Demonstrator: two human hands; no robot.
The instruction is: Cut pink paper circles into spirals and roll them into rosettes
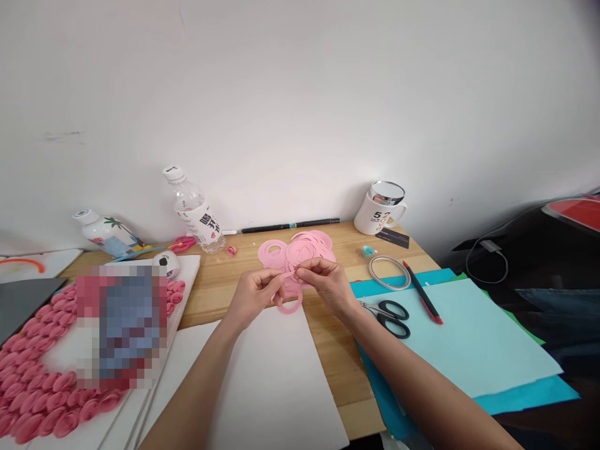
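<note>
- Pinching a curved pink paper strip (291, 310), my left hand (255, 295) and right hand (329, 287) meet above the grainy wooden table (213, 290).
- Flat pink paper rings (307, 247) overlap toward its far edge.
- Smooth white sheet (272, 375) lies at its near edge.

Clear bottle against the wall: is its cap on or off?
On. The white cap sits over the mouth of the clear bottle, covering its neck.
</note>
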